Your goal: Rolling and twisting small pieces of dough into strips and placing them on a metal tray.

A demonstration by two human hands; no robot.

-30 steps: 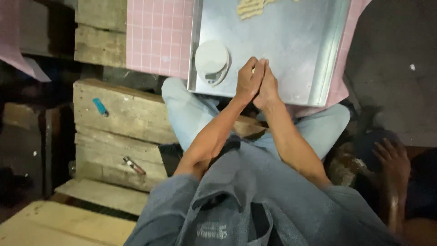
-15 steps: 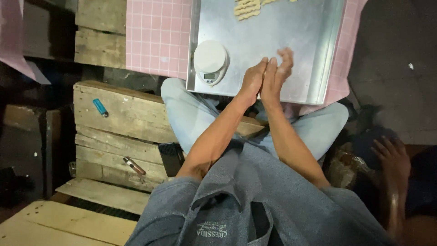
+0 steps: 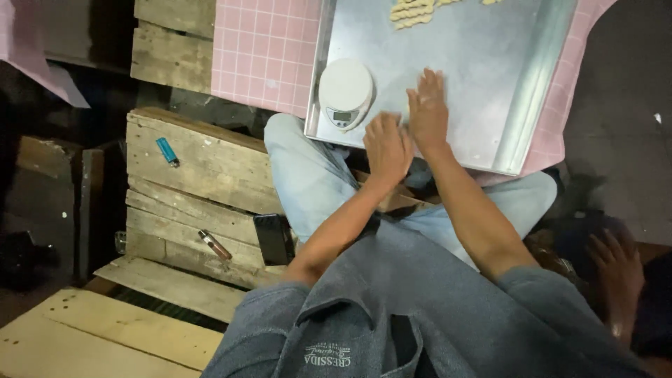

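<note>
1. Showing both hands over a metal tray (image 3: 490, 105) that lies on a pink gridded sheet (image 3: 262, 49); the view looks down from the person's head.
2. Left hand (image 3: 387, 147): palm turned toward the right hand, fingers straight and together, touching the right hand along its inner side. Whether anything lies between the palms cannot be told.
3. Right hand (image 3: 428, 112): at 1 o'clock of the left hand and set farther up the tray, fingers extended and slightly spread, gripping nothing visible.
4. Kitchen scale (image 3: 345, 91): round, white, with a small display, standing on the tray's lower left corner, at 10 o'clock of the left hand and just beside it.
5. Dough pieces (image 3: 413, 12): pale twisted strips at the tray's top edge, at 12 o'clock of the hands and well apart from them.
6. Wooden pallet (image 3: 189, 182) at 9 o'clock of the person's knees, bearing a blue lighter (image 3: 167, 150), a brown lighter (image 3: 215, 246) and a black phone (image 3: 273, 239).
7. Another person's hand (image 3: 619, 269) at the lower right margin, 4 o'clock of the tray.
</note>
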